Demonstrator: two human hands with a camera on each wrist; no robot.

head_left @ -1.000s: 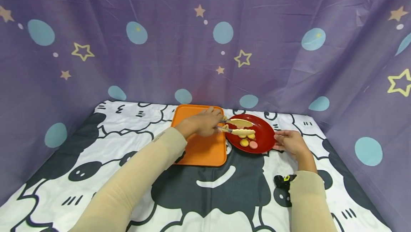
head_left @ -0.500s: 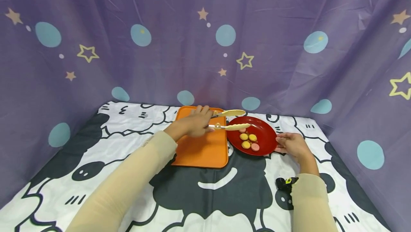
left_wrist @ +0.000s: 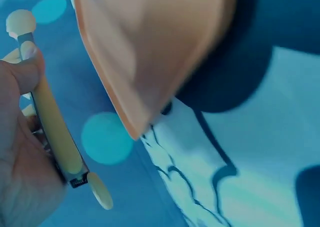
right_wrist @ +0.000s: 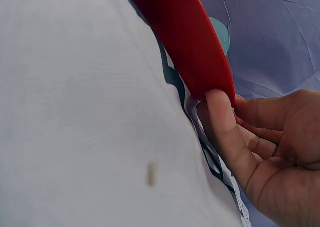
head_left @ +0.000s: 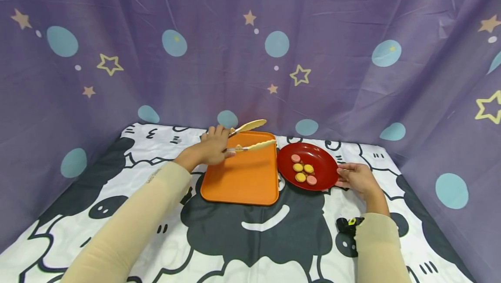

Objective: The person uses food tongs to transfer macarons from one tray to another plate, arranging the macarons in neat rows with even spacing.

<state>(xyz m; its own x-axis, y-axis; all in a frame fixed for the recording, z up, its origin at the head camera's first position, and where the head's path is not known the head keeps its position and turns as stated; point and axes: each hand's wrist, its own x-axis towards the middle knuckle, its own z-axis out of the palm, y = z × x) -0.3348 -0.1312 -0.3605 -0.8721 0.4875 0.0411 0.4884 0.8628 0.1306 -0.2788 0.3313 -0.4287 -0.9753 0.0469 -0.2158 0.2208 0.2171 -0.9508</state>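
My left hand [head_left: 209,147] grips a pair of tongs [head_left: 256,145] by the handle, over the left side of an orange tray [head_left: 242,183]. The two cream tips of the tongs are spread apart with nothing between them. In the left wrist view the thumb presses along the tongs' cream-coloured handle [left_wrist: 55,122]. My right hand [head_left: 358,181] pinches the right rim of a red plate [head_left: 325,168]; the right wrist view has the thumb on the plate's side [right_wrist: 195,52]. Yellow macarons [head_left: 300,177] and pink macarons [head_left: 311,180] lie on the plate's left half.
Tray and plate stand side by side on a white cloth [head_left: 219,270] with black cartoon print. Behind them hangs a purple curtain [head_left: 219,57] with stars and blue ovals. A small black object [head_left: 346,225] sits at the right sleeve.
My left hand has carried the tongs leftward, from over the macarons on the plate to over the tray. The right hand stays at the plate's rim.
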